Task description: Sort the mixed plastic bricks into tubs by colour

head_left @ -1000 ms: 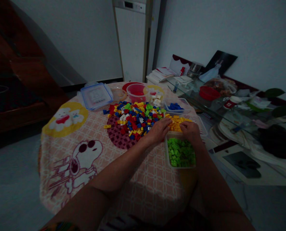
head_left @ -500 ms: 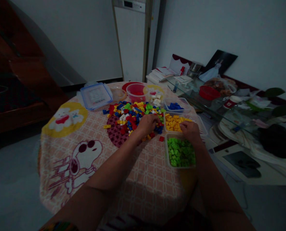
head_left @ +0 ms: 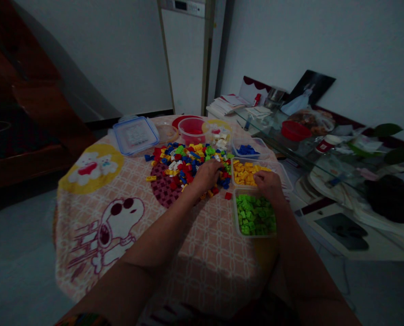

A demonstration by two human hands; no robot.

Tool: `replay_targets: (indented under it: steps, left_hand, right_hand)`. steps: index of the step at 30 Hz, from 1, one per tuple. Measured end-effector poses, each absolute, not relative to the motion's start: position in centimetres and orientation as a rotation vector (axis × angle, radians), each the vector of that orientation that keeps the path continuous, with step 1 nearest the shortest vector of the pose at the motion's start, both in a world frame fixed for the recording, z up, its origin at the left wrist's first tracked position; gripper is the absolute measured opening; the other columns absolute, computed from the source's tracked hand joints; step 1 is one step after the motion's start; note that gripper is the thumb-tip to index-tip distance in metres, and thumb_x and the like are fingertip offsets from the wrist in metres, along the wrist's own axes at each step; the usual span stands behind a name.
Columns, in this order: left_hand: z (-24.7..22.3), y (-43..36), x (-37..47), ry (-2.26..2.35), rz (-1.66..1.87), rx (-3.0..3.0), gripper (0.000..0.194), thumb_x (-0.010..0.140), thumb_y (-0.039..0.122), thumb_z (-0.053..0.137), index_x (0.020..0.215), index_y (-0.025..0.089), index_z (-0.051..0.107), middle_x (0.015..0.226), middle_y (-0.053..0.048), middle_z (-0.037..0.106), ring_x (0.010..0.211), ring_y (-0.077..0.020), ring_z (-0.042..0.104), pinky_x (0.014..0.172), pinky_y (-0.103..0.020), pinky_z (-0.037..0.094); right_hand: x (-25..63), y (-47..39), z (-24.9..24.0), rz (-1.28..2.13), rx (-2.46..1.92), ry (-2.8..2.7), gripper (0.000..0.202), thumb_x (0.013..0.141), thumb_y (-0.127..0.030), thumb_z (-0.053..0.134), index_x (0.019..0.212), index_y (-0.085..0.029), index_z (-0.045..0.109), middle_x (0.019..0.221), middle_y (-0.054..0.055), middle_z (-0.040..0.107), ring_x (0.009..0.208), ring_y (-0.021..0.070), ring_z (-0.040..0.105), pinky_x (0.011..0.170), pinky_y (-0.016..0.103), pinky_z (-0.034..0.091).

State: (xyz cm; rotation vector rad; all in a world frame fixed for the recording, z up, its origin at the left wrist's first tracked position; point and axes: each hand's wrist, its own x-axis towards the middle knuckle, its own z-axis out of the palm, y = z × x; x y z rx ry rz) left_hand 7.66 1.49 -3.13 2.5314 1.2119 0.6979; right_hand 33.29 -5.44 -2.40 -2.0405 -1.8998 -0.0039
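Note:
A heap of small mixed-colour bricks lies on the round table's cartoon-print cloth. My left hand rests palm down on the heap's right side, fingers curled among the bricks; what it holds is hidden. My right hand sits on the near rim of a clear tub of yellow bricks, just above a clear tub of green bricks. A single red brick lies on the cloth between my hands.
At the table's far side stand a tub of blue bricks, a red bowl, a tub with white bricks and a blue-rimmed lid. A cluttered glass table lies to the right. A white appliance stands behind.
My left hand left the edge of the yellow tub and moved left onto the mixed heap, where it now stays. My right hand has barely moved.

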Motion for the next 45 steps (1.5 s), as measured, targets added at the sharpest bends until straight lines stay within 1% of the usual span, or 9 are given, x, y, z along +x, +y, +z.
replay_targets:
  steps: [4,9,17,21,27,31,36,40,45]
  left_hand:
    - [-3.6,0.6,8.7,1.291,0.551,2.532,0.026,0.093,0.013,0.054,0.106,0.016,0.076,0.112,-0.013,0.072,0.107,-0.0248,0.067,0.097,-0.036,0.055]
    - [-3.9,0.3,9.0,1.324,0.637,2.441,0.021,0.088,0.009,0.055,0.091,0.017,0.074,0.105,-0.013,0.070,0.099,-0.0246,0.066,0.091,-0.036,0.057]
    - [-3.1,-0.1,8.8,1.385,0.571,2.454,0.023,0.087,0.008,0.054,0.099,0.017,0.072,0.106,-0.011,0.072,0.098,-0.0244,0.069,0.086,-0.034,0.056]
    - [-3.1,0.4,8.5,1.350,0.761,2.374,0.023,0.084,0.010,0.058,0.102,0.017,0.072,0.107,-0.011,0.073,0.100,-0.0240,0.068,0.090,-0.035,0.055]
    - [-2.9,0.4,9.1,1.211,1.030,2.151,0.021,0.083,0.014,0.064,0.101,0.017,0.075,0.092,-0.005,0.074,0.085,-0.0183,0.068,0.086,-0.032,0.056]
    - [-3.4,-0.7,10.6,1.069,0.989,2.054,0.028,0.084,0.010,0.063,0.108,0.015,0.076,0.104,-0.007,0.077,0.088,-0.0169,0.072,0.084,-0.029,0.058]
    - [-3.6,-0.8,10.8,0.970,0.987,2.099,0.041,0.088,0.010,0.062,0.126,0.018,0.072,0.125,-0.010,0.075,0.102,-0.0189,0.074,0.093,-0.034,0.059]
    - [-2.5,0.6,8.3,1.153,0.967,2.236,0.031,0.089,0.012,0.059,0.114,0.018,0.077,0.113,-0.009,0.079,0.103,-0.0218,0.073,0.098,-0.036,0.057]
    - [-1.6,1.9,5.9,1.341,0.706,2.409,0.024,0.088,0.015,0.059,0.100,0.019,0.080,0.100,-0.008,0.080,0.097,-0.0247,0.073,0.093,-0.034,0.056]
  right_hand:
    - [33.2,-5.4,-2.3,0.005,-2.042,-1.906,0.031,0.093,-0.028,0.053,0.081,-0.019,0.079,0.085,0.009,0.078,0.078,0.0206,0.063,0.069,0.030,0.038]
    - [33.0,-5.5,-2.2,0.011,-2.054,-1.909,0.032,0.093,-0.027,0.051,0.082,-0.018,0.080,0.086,0.010,0.078,0.080,0.0211,0.064,0.070,0.030,0.039]
    - [33.1,-5.4,-2.4,0.015,-2.031,-1.907,0.030,0.093,-0.027,0.052,0.083,-0.019,0.080,0.088,0.009,0.079,0.082,0.0212,0.066,0.072,0.030,0.041]
    - [33.2,-5.4,-2.4,0.029,-2.024,-1.911,0.030,0.093,-0.027,0.052,0.085,-0.018,0.080,0.091,0.010,0.080,0.083,0.0213,0.066,0.072,0.030,0.040]
    - [33.1,-5.5,-2.3,0.033,-2.008,-1.906,0.030,0.092,-0.028,0.053,0.083,-0.019,0.080,0.088,0.009,0.079,0.080,0.0213,0.066,0.071,0.030,0.041]
    - [32.9,-5.5,-2.1,0.043,-2.017,-1.911,0.031,0.093,-0.028,0.052,0.086,-0.019,0.081,0.090,0.010,0.079,0.082,0.0217,0.067,0.072,0.030,0.041]
    - [32.9,-5.5,-2.1,0.023,-2.016,-1.920,0.031,0.093,-0.028,0.053,0.084,-0.019,0.081,0.089,0.010,0.079,0.081,0.0216,0.066,0.072,0.030,0.041]
    - [33.2,-5.5,-2.2,0.022,-2.011,-1.941,0.031,0.092,-0.029,0.053,0.081,-0.018,0.080,0.087,0.010,0.079,0.080,0.0212,0.065,0.070,0.030,0.040]
    - [33.2,-5.4,-2.3,0.022,-2.018,-1.925,0.030,0.092,-0.027,0.053,0.083,-0.019,0.080,0.089,0.009,0.079,0.081,0.0214,0.066,0.071,0.030,0.041]
